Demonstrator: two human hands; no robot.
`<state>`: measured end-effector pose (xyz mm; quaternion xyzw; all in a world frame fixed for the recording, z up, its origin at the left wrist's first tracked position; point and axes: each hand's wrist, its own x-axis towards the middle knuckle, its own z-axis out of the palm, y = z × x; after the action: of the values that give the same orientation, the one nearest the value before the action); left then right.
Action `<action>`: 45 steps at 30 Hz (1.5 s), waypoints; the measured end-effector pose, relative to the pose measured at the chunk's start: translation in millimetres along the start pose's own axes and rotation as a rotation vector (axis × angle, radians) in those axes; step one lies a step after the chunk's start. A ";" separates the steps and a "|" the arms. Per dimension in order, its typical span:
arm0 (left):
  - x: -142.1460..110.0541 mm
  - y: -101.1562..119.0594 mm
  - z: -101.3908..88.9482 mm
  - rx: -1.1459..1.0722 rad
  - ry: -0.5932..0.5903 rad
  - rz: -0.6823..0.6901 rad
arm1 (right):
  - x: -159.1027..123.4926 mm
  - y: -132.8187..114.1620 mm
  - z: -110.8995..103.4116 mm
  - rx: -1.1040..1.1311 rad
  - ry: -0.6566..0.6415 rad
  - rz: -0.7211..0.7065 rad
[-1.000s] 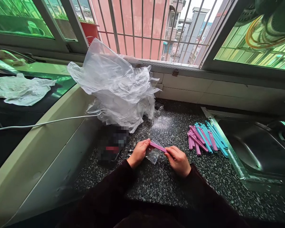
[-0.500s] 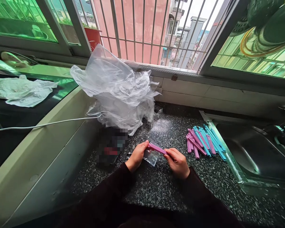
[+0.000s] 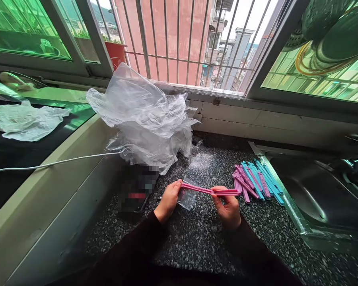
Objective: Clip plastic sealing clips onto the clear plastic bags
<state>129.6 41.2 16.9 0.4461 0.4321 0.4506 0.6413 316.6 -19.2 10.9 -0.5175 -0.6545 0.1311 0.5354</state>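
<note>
My left hand [image 3: 168, 198] pinches one end of a pink sealing clip [image 3: 210, 190] together with a small clear plastic bag [image 3: 187, 196] that hangs under it. My right hand [image 3: 228, 208] grips the clip's other end, and the clip is swung open into one long strip across both hands. Both hands are closed, over the speckled black counter [image 3: 197, 234]. Just right of my right hand lies a pile of pink and blue clips [image 3: 256, 180].
A big crumpled clear plastic bag [image 3: 146, 119] stands behind the hands by the window. A steel sink [image 3: 316, 190] is at the right. A dark blurred object [image 3: 137, 186] lies left of my hands, with a white cable [image 3: 56, 162] and a glass stovetop [image 3: 24, 131] further left.
The pink clip has unfolded from a short closed bar into a long open strip, my right hand pulling its end rightward towards the pile. The left hand stays in place.
</note>
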 end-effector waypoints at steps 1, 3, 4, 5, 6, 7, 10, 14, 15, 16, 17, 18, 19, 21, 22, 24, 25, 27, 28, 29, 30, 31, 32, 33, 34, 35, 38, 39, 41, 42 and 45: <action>0.2 0.3 -0.2 -0.013 0.005 -0.006 | 0.8 -0.6 -0.4 0.016 0.006 0.005; 0.7 0.7 -0.5 -0.039 0.013 -0.020 | 1.9 -2.8 -1.1 0.064 -0.005 0.062; 1.0 0.7 -0.6 -0.053 0.019 -0.026 | 2.2 -4.2 -1.4 0.093 -0.015 0.106; 1.4 0.5 -0.6 -0.068 0.029 -0.030 | 2.1 -5.6 -1.6 0.127 -0.022 0.149; 1.7 0.2 -0.6 -0.083 0.035 -0.034 | 1.8 -6.9 -1.9 0.164 -0.029 0.191; 2.0 -0.2 -0.7 -0.098 0.039 -0.039 | 1.3 -8.0 -2.1 0.202 -0.036 0.230; 1.9 -0.9 -0.8 -0.136 0.035 -0.050 | -0.1 -9.2 -3.0 0.304 -0.058 0.303; -0.9 2.5 -0.7 -0.095 0.000 -0.020 | 1.2 -7.0 -3.7 0.293 -0.050 0.276; -1.8 4.2 -0.5 -0.070 -0.006 -0.008 | 2.1 -6.3 -3.8 0.271 -0.049 0.257; -2.7 6.0 -0.2 -0.044 -0.009 0.003 | 3.0 -5.6 -3.8 0.249 -0.050 0.241; -3.5 7.7 0.1 -0.021 -0.009 0.014 | 3.9 -5.1 -3.8 0.230 -0.053 0.228; -4.0 9.2 0.4 0.001 -0.009 0.023 | 4.6 -4.8 -3.7 0.213 -0.057 0.219; -4.3 10.2 0.6 0.020 -0.006 0.029 | 5.2 -4.7 -3.5 0.195 -0.060 0.208; -4.1 10.8 0.5 0.041 -0.003 0.032 | 5.9 -4.7 -3.3 0.152 -0.064 0.166; -3.7 10.1 0.1 0.045 -0.002 0.029 | 6.0 -4.8 -3.2 0.127 -0.065 0.140; -2.5 7.6 -1.1 0.049 -0.007 0.021 | 6.2 -4.6 -3.0 0.073 -0.054 0.092; -2.0 6.1 -1.9 0.047 -0.014 0.015 | 6.2 -4.4 -3.0 0.049 -0.045 0.069; -1.5 3.7 -3.3 0.039 -0.037 0.004 | 6.1 -3.8 -3.2 0.004 -0.030 0.031; -1.4 3.1 -3.7 0.032 -0.053 0.002 | 6.0 -3.4 -3.4 -0.016 -0.027 0.015; -1.5 3.0 -3.8 0.026 -0.071 0.003 | 5.9 -3.1 -3.6 -0.034 -0.026 0.000; -1.7 3.5 -3.7 0.023 -0.090 0.007 | 5.8 -2.8 -3.8 -0.049 -0.025 -0.011; -1.8 4.3 -3.5 0.025 -0.108 0.012 | 5.6 -2.6 -4.1 -0.061 -0.022 -0.018; -2.0 5.3 -3.1 0.032 -0.121 0.015 | 5.5 -2.4 -4.4 -0.070 -0.017 -0.022; -2.0 6.3 -2.7 0.040 -0.125 0.014 | 5.4 -2.3 -4.8 -0.077 -0.011 -0.024; -2.0 7.1 -2.3 0.047 -0.122 0.008 | 5.4 -2.1 -5.4 -0.082 -0.002 -0.024; -2.0 7.7 -2.0 0.049 -0.113 -0.001 | 5.6 -2.0 -6.0 -0.088 0.006 -0.022; -1.9 8.7 -1.5 0.025 -0.060 -0.010 | 7.1 -1.6 -9.0 -0.116 0.043 -0.010; -2.2 8.9 -1.4 0.015 -0.038 -0.005 | 7.8 -1.4 -10.2 -0.127 0.057 -0.003; -3.1 9.6 -1.4 0.001 0.006 0.011 | 9.2 -0.5 -12.4 -0.148 0.085 0.010; -3.7 10.0 -1.5 -0.007 0.023 0.020 | 9.7 0.2 -13.3 -0.156 0.100 0.018; -5.1 10.4 -1.9 -0.072 0.040 0.050 | 10.2 3.3 -14.2 -0.182 0.116 0.036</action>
<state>124.7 38.7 27.3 0.4243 0.4171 0.4906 0.6366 331.3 -14.9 19.8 -0.5823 -0.6222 0.0505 0.5209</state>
